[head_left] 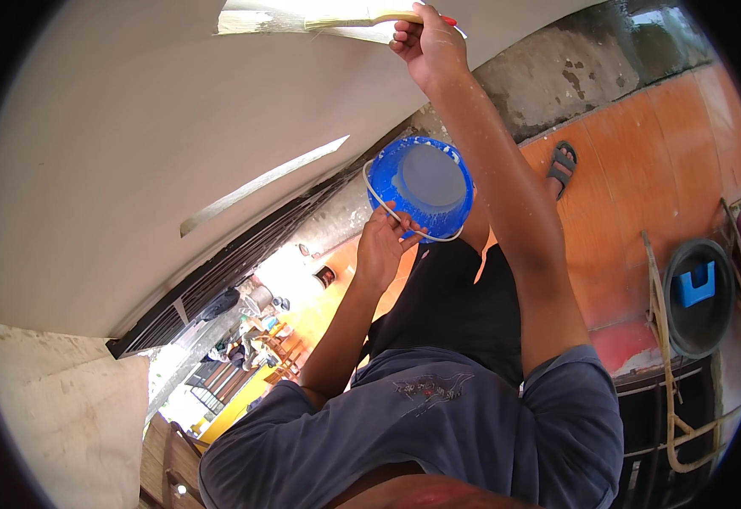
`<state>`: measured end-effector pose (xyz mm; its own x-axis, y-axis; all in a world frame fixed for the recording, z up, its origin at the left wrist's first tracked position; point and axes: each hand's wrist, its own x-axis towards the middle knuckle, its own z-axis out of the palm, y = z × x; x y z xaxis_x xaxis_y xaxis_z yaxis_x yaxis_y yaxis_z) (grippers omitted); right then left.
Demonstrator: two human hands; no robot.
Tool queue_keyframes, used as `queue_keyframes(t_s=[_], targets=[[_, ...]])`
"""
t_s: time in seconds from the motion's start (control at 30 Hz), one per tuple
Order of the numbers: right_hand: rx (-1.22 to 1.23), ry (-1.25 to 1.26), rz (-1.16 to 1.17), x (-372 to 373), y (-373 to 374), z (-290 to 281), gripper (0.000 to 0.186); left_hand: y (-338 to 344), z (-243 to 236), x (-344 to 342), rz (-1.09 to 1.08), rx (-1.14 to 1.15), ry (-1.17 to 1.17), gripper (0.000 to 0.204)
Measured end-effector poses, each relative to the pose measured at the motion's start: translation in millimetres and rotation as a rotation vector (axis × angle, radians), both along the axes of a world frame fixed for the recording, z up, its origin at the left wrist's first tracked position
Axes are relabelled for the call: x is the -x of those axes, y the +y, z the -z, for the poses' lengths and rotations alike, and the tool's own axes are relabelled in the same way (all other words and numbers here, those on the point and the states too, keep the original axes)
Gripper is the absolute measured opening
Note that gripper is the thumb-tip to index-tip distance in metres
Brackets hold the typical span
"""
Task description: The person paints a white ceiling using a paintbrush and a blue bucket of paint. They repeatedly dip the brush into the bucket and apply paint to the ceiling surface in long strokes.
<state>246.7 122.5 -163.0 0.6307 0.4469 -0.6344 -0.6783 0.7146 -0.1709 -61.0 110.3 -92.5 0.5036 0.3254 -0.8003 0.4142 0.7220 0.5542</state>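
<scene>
High at the top of the view, my right hand [432, 49] is closed around the handle of a paintbrush [394, 16] with a red tip. Its bristle end lies over a bright white patch on a pale wall [192, 102]; contact is hard to tell in the glare. Below it, my left hand [380, 250] grips a blue bucket [380, 176] by its near rim, fingers by the pale carrying handle [373, 188]. Greyish-white paint [432, 176] fills the bucket's bottom, and splashes mark its inside.
A dark grille [243, 276] runs below the wall. Orange tiled floor [633, 153] stretches right, where a sandalled foot [562, 168] stands. Far right, a dark round tub [684, 331] holding a blue plastic piece [698, 283] sits by a metal frame [665, 373]. Pots [258, 299] and wooden chairs [284, 349] stand lower left.
</scene>
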Motion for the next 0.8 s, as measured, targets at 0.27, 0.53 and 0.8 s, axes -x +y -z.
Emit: queue_keyframes(t_s=[0.27, 0.53, 0.8], targets=[[-0.158, -0.062, -0.146, -11, 23, -82, 0.02, -16, 11, 2, -0.001, 0.001, 0.042, 0.034], [-0.12, -0.049, -0.171, -13, 5, -87, 0.018, -32, 10, -6, 0.037, 0.033, 0.071, 0.038], [-0.152, -0.014, -0.064, -4, 11, -81, 0.022, -36, 13, -8, 0.039, 0.067, 0.072, 0.039]])
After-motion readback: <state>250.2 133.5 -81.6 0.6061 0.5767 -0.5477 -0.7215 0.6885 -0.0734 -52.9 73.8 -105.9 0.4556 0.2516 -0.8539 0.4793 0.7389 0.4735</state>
